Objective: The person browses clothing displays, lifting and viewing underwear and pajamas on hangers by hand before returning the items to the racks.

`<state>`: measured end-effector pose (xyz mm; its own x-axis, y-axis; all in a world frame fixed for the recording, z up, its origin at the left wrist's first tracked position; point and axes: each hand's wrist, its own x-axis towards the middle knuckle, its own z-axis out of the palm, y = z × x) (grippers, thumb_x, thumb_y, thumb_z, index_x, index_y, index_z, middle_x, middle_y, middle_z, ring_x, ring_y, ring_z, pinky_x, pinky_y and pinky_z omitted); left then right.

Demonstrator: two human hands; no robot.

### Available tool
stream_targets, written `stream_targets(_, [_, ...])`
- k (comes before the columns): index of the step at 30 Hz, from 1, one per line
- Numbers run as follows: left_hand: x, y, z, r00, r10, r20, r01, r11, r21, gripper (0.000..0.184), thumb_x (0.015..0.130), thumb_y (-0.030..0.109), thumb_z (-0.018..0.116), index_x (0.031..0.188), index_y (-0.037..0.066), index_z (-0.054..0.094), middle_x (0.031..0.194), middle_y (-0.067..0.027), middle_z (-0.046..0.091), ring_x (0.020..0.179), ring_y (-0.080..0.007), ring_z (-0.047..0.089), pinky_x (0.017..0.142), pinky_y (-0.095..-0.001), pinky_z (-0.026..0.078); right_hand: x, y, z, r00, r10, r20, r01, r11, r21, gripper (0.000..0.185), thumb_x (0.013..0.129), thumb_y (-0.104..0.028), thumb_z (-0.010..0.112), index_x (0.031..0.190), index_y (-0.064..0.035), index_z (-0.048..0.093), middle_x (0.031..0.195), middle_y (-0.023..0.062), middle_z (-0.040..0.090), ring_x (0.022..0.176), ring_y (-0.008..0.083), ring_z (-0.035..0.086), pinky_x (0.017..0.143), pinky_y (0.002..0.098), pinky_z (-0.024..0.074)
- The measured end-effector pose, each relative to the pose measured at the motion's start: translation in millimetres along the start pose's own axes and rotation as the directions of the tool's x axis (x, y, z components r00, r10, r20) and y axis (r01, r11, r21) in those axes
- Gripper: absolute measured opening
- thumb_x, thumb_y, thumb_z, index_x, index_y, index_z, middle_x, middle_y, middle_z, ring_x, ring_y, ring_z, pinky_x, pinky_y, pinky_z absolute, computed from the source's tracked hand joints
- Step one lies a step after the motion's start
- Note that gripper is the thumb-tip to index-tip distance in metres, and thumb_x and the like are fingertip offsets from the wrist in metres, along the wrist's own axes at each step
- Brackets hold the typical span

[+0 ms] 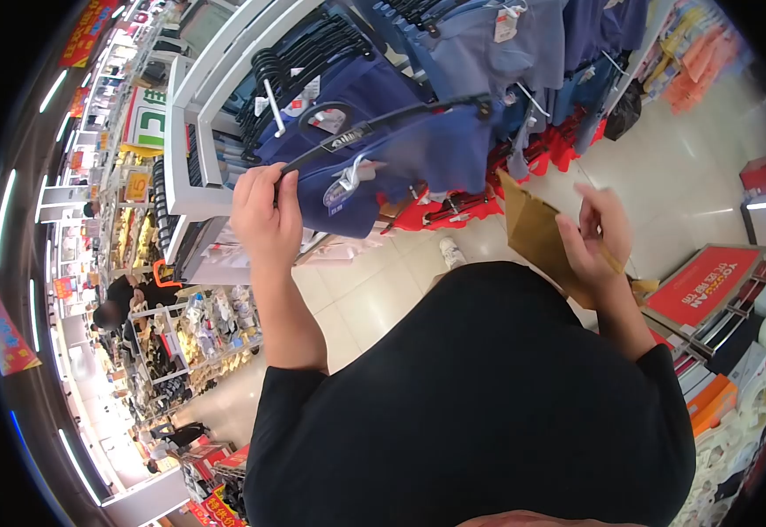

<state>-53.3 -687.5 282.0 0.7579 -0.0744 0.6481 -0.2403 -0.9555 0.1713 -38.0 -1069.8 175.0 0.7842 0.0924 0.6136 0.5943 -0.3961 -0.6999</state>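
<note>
My left hand (269, 215) pinches one end of a black clothes hanger (348, 139). Navy shorts (400, 176) hang from it, with a white tag (348, 184) on the front. To the right, my right hand (598, 237) is raised with its fingers apart and half curled, slightly blurred. A brown paper bag (532, 233) is against this hand and forearm. A tan strap (611, 259) crosses near the wrist, so the bag seems to hang there, though part of it is behind the hand.
A white display rack (185, 167) holds several garments on black hangers ahead of me. Red garments (453, 211) hang lower down. On the right stands a red sign (703, 281) above shelves of goods. Tiled floor (365, 294) shows beneath; another person (124, 299) is far left.
</note>
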Motion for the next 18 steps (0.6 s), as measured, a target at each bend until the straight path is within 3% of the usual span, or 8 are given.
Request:
stream_targets(3, [10.3,26.9,-1.3,0.990,0.114,0.077,-0.106,0.989,-0.107,0.009,0.080,0.002,0.070,0.087,0.001,0.065,0.078,-0.0098,0.062,0.070,-0.0267,0.058,0.064,-0.0345,0.045,18.7,-17.6,-12.5,0.970,0.241,0.029,-0.243,0.960,0.136,0.049,0.076,-0.014,0.080,0.120,-0.0021,0.061,0.075,0.0032,0.054,0.054,0.0122,0.045,0.051,0.0257,0.0395])
stream_targets(5, [15.2,45.1,1.0,0.965,0.226,0.134,-0.195,0.958,-0.210,0.011,0.077,0.001,0.071,0.086,0.002,0.066,0.077,-0.0094,0.062,0.069,-0.0268,0.058,0.062,-0.0349,0.046,32.8,-24.6,-18.6,0.990,0.126,0.059,-0.131,0.988,0.087,0.046,0.077,-0.016,0.080,0.117,-0.0026,0.063,0.077,0.0057,0.060,0.057,0.0149,0.051,0.055,0.0268,0.0437])
stream_targets(8, [22.6,73.9,13.0,0.910,0.360,0.204,-0.283,0.901,-0.328,0.015,0.072,0.001,0.073,0.085,0.003,0.066,0.078,-0.0086,0.062,0.068,-0.0272,0.058,0.059,-0.0349,0.046,32.8,-21.8,-29.8,0.962,0.067,0.264,-0.085,0.995,0.054,0.034,0.079,-0.015,0.077,0.109,-0.0031,0.066,0.079,0.0096,0.065,0.061,0.0182,0.058,0.059,0.0283,0.0474])
stream_targets(11, [24.8,85.1,32.4,0.931,0.350,0.108,-0.302,0.900,-0.314,0.015,0.072,0.002,0.073,0.085,0.003,0.067,0.075,-0.0076,0.061,0.066,-0.0269,0.058,0.060,-0.0343,0.047,27.2,-22.4,-40.8,0.917,0.153,0.367,-0.183,0.982,0.049,0.012,0.086,-0.009,0.069,0.094,-0.0001,0.068,0.070,0.0086,0.063,0.060,0.0137,0.058,0.059,0.0267,0.0453])
stream_targets(12, [21.6,85.1,39.4,0.935,0.350,0.057,-0.314,0.892,-0.324,0.017,0.072,0.002,0.075,0.087,0.003,0.067,0.085,-0.0097,0.062,0.076,-0.0254,0.060,0.064,-0.0319,0.048,23.9,-21.4,-45.9,0.913,0.171,0.369,-0.204,0.978,0.051,0.011,0.087,-0.009,0.067,0.093,0.0003,0.067,0.071,0.0081,0.063,0.060,0.0131,0.058,0.060,0.0263,0.0452])
stream_targets(15, [0.1,104.5,59.5,0.945,0.175,-0.277,-0.250,0.931,-0.266,0.020,0.073,0.001,0.076,0.091,0.002,0.066,0.097,-0.0128,0.060,0.091,-0.0264,0.059,0.073,-0.0323,0.048,14.8,-22.9,-60.1,0.898,0.281,0.338,-0.325,0.942,0.080,0.011,0.089,-0.009,0.066,0.093,0.0009,0.068,0.072,0.0086,0.065,0.063,0.0133,0.060,0.062,0.0256,0.0462])
stream_targets(16, [-21.4,102.6,66.3,0.965,0.121,-0.233,-0.211,0.884,-0.417,0.033,0.076,0.001,0.075,0.106,0.000,0.062,0.114,-0.0159,0.053,0.103,-0.0276,0.055,0.084,-0.0349,0.047,11.3,-22.8,-64.0,0.889,0.330,0.319,-0.376,0.921,0.096,0.012,0.089,-0.010,0.066,0.094,0.0011,0.068,0.073,0.0090,0.065,0.064,0.0138,0.061,0.063,0.0255,0.0467])
stream_targets(18, [-47.8,116.4,84.7,0.988,-0.035,-0.149,-0.070,0.761,-0.645,0.044,0.077,0.001,0.075,0.117,-0.001,0.056,0.118,-0.0160,0.050,0.105,-0.0267,0.054,0.089,-0.0350,0.046,2.5,-19.5,-69.9,0.905,0.337,0.258,-0.386,0.907,0.171,0.014,0.092,-0.011,0.064,0.093,0.0024,0.068,0.074,0.0067,0.066,0.066,0.0111,0.060,0.063,0.0244,0.0463])
